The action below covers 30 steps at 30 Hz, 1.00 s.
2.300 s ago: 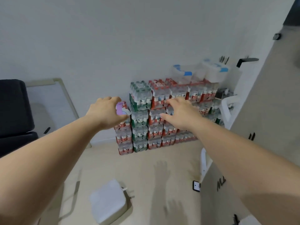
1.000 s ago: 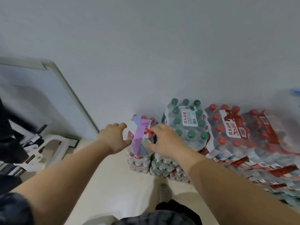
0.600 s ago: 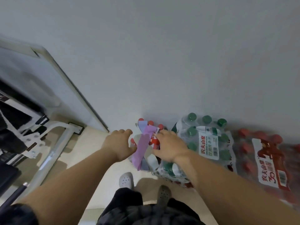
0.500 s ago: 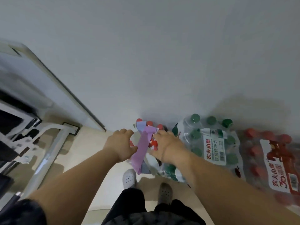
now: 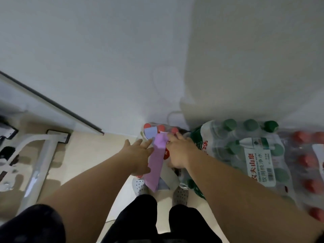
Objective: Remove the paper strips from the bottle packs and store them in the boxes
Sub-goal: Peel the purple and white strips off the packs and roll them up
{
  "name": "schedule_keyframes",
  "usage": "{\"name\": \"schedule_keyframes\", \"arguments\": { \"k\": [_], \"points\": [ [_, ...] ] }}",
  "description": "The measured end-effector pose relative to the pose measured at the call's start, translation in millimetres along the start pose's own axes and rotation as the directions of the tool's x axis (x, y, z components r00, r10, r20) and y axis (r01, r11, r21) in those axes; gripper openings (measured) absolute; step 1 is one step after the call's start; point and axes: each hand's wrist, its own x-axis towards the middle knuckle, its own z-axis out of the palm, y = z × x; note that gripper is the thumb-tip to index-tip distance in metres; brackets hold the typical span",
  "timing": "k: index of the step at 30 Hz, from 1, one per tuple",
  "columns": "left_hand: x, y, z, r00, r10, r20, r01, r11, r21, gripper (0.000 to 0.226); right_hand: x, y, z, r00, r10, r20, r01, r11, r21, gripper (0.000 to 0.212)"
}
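A long purple paper strip lies slanted over a low pack of red-capped bottles against the wall, its lower end hanging off the pack's front. A short light-blue strip sits at the pack's top, just above it. My left hand reaches in with straight fingers; its fingertips touch the purple strip's left edge, and the strip covers its thumb side. My right hand rests on the pack at the strip's right edge, fingertips by its upper end, thumb hidden. No boxes are in view.
A taller green-capped pack stands right of the low one, and more red-capped packs lie further right. A white metal stand leg and a leaning panel are on the left. My shoes stand at the packs' foot.
I have stepped up to the packs and the view has tipped steeply down. My left hand's fingers have straightened and now touch the purple strip. My right hand stays beside it.
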Motion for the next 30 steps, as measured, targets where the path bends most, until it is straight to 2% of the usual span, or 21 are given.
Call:
{"name": "schedule_keyframes", "arguments": {
  "k": [6,9,12,15,18,22,25,27,29,30],
  "points": [
    [7.6,-5.0,1.5,0.99,0.011,0.141,-0.011,1.0,0.003,0.089,18.7,4.5,10.0,0.999,0.02,0.047,-0.018,0.998,-0.057,0.079],
    [9.6,-7.5,4.7,0.988,0.008,0.153,-0.006,1.0,-0.016,0.091,26.7,3.6,12.6,0.999,0.005,0.036,-0.003,0.998,-0.07,0.092],
    [10.8,-4.9,5.4,0.991,0.0,0.136,0.006,0.999,-0.048,0.088,30.2,3.6,9.0,1.0,-0.011,-0.014,0.01,0.999,-0.046,0.088],
    [13.8,-4.2,6.1,0.999,-0.034,-0.001,0.033,0.964,-0.264,0.083,30.0,3.9,1.2,0.994,0.008,-0.111,-0.003,0.999,0.043,0.073],
    [7.2,-5.1,3.3,0.971,-0.162,-0.176,0.036,0.828,-0.56,0.075,16.3,3.4,-4.6,0.98,0.014,-0.198,0.016,0.989,0.15,0.056],
    [-21.1,5.8,-8.6,0.909,-0.285,-0.306,0.01,0.747,-0.665,0.068,-28.0,0.5,-18.0,0.98,-0.054,-0.191,0.095,0.972,0.216,0.039],
    [-49.1,27.4,-20.3,0.865,-0.28,-0.415,-0.102,0.714,-0.693,0.055,-75.6,1.6,-31.4,0.964,-0.212,-0.163,0.231,0.967,0.109,0.021],
    [-70.0,43.6,-26.7,0.84,-0.285,-0.461,-0.146,0.701,-0.698,0.036,-105.3,2.7,-40.9,0.944,-0.272,-0.189,0.287,0.956,0.055,0.022],
    [-90.2,59.5,-33.2,0.816,-0.297,-0.496,-0.198,0.663,-0.722,0.014,-131.4,7.6,-49.1,0.941,-0.257,-0.219,0.285,0.953,0.102,0.023],
    [-100.9,67.5,-35.6,0.809,-0.302,-0.504,-0.219,0.642,-0.735,0.013,-144.9,9.7,-51.0,0.937,-0.249,-0.246,0.286,0.95,0.126,0.023]
  ]
}}
